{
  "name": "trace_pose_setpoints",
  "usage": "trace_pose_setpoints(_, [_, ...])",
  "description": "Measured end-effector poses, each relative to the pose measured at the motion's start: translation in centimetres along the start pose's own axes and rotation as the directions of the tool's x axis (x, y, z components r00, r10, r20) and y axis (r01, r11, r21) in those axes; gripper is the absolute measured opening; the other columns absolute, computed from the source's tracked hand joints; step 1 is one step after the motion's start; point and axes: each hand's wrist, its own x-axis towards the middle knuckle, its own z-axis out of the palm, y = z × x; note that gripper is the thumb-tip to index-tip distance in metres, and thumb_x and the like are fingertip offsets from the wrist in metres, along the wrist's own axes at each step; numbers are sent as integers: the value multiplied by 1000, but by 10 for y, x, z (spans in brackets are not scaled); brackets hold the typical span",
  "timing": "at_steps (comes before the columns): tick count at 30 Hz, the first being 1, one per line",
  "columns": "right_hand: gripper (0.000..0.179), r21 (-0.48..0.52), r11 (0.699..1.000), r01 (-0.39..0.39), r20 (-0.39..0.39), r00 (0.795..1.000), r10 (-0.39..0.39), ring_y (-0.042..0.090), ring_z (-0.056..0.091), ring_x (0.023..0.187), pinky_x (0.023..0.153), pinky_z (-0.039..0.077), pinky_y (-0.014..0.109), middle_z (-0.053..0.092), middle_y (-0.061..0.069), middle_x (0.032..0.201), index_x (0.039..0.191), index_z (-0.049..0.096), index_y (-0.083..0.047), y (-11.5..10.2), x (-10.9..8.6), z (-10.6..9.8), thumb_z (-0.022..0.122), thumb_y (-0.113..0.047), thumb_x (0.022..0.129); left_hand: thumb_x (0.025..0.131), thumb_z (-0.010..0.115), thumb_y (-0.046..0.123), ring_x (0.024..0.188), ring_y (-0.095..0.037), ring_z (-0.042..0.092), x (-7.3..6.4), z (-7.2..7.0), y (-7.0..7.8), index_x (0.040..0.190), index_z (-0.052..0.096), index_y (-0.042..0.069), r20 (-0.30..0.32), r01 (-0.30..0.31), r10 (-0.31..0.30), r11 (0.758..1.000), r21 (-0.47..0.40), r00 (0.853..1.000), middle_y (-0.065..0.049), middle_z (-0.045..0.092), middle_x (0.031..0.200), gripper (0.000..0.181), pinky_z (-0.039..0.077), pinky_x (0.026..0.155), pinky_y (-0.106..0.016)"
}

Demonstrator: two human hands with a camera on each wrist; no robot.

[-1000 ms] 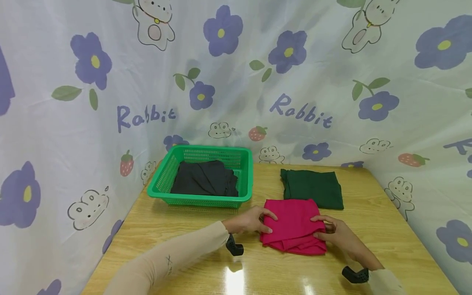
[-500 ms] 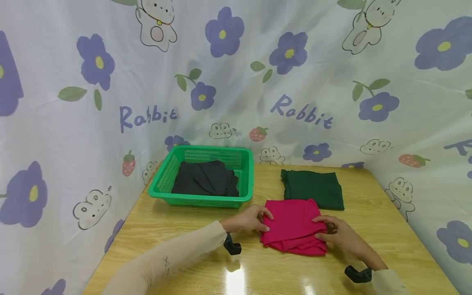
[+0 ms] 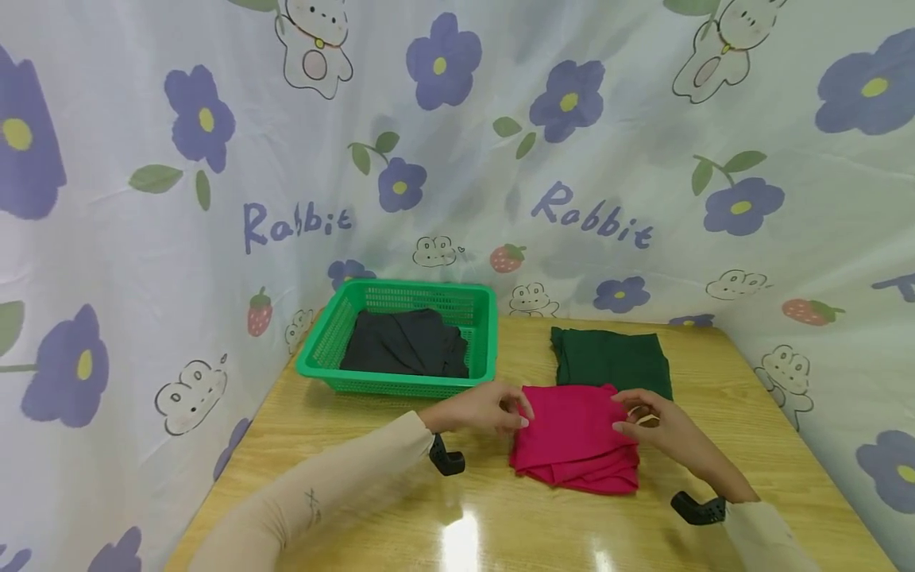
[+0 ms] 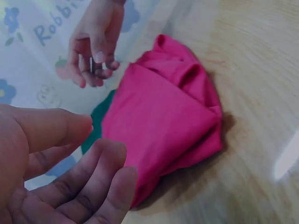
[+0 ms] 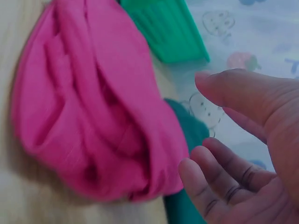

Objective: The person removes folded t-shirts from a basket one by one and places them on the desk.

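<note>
A folded bright pink cloth (image 3: 572,433) lies on the table, its layered folds showing along the near side. My left hand (image 3: 489,409) hovers at its left edge, thumb and fingers loosely bent and apart. Over the right edge is my right hand (image 3: 661,433), its fingers likewise parted. In the left wrist view nothing sits between the left fingers (image 4: 112,154), and the pink cloth (image 4: 163,121) lies beyond them. The right wrist view shows the right thumb (image 5: 233,88) well away from its fingers, beside the bunched side of the cloth (image 5: 98,112).
A folded dark green cloth (image 3: 611,357) lies just behind the pink one, partly covered by it in the head view. At the back left stands a green plastic basket (image 3: 400,384) holding dark grey folded cloth (image 3: 407,342). A patterned curtain (image 3: 457,159) borders the wooden table (image 3: 372,500).
Both hands have let go of the pink cloth and risen slightly from its edges. The cloth stays in place on the table; the head view has turned slightly left.
</note>
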Motion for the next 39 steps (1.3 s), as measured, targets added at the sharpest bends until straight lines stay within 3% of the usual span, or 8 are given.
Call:
trace_pose_setpoints(6, [44,-25,997,78,-26,997,-79,26,63,102,81,56,29,63,16,126,133,62,-9,-22,15,6,77,-27,96,104,64,14,97,-52,64,-4,-19,10,121,69,-4,20,-38,39,997,-72,999,-29,68,103,25,55,86,-59])
trace_pose_setpoints(12, [37,8,989,147,-56,988,-146,25,62,105,80,57,30,63,17,123,132,63,-16,-40,33,20,74,-22,98,104,65,20,100,-51,63,-10,-41,19,116,74,13,-13,-43,42,992,-118,999,-11,71,103,16,59,82,-47])
trace_pose_setpoints(15, [37,-6,988,153,-53,987,-153,24,63,105,81,57,31,64,10,123,134,63,-18,-50,42,27,74,-23,98,104,65,21,100,-50,62,-14,-51,24,116,74,14,-32,-45,41,988,-148,999,-12,71,105,16,59,82,-44])
trace_pose_setpoints(22, [39,-73,984,161,-26,986,-163,23,62,103,82,55,36,66,2,122,135,60,-24,-68,67,38,73,-30,99,104,65,26,97,-40,65,-28,-81,29,122,71,11,-100,-37,23,990,-137,995,-21,68,111,24,54,90,-56])
trace_pose_setpoints(29, [43,-90,980,179,-21,983,-182,21,63,100,83,54,39,66,2,122,138,60,-20,-92,89,48,73,-32,99,105,64,29,99,-38,66,-38,-115,20,122,70,11,-192,-17,6,998,-54,981,-23,67,113,26,57,86,-48])
trace_pose_setpoints(35, [42,-70,979,191,-46,980,-195,22,64,101,85,52,41,66,7,122,137,61,-20,-108,103,58,71,-36,99,105,64,28,107,-48,61,-50,-135,8,120,71,14,-246,48,-63,996,-69,967,-17,68,112,22,53,92,-56])
trace_pose_setpoints(39, [42,-37,978,207,-40,977,-208,25,64,103,87,52,41,66,10,122,137,61,-20,-118,113,64,72,-34,100,105,63,26,111,-52,59,-57,-147,2,120,71,13,-280,80,-99,994,-76,955,-21,67,116,21,50,94,-60])
